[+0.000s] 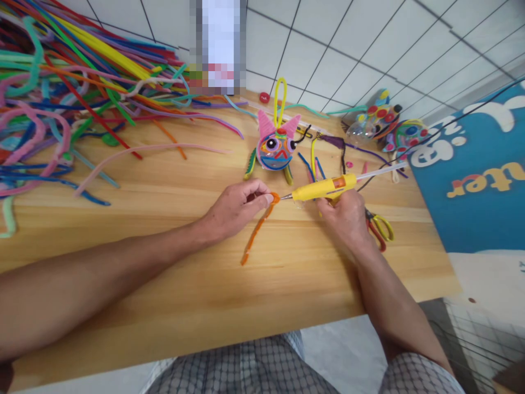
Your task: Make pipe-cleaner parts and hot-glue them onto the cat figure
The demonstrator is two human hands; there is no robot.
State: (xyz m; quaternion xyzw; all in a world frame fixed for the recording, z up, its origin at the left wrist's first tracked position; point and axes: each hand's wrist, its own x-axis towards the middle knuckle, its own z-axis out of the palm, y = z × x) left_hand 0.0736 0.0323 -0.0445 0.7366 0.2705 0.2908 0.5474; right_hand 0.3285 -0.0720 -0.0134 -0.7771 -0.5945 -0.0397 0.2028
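Note:
My left hand [240, 205] pinches the coiled end of an orange pipe cleaner [257, 229] that trails toward me across the wooden table [164, 273]. My right hand [346, 216] grips a yellow glue gun [324, 189], its metal tip touching the orange coil. A clear glue stick pokes out of the gun's back end. Just beyond the hands stands a pipe-cleaner animal figure [275, 146] with pink ears, big eyes and a yellow loop on top.
A large heap of coloured pipe cleaners [74, 87] covers the table's far left. Scissors with yellow and red handles [379, 230] lie right of my right hand. More decorated figures [385, 123] sit at the back right, near a blue board [476, 175]. A black cord runs rightward.

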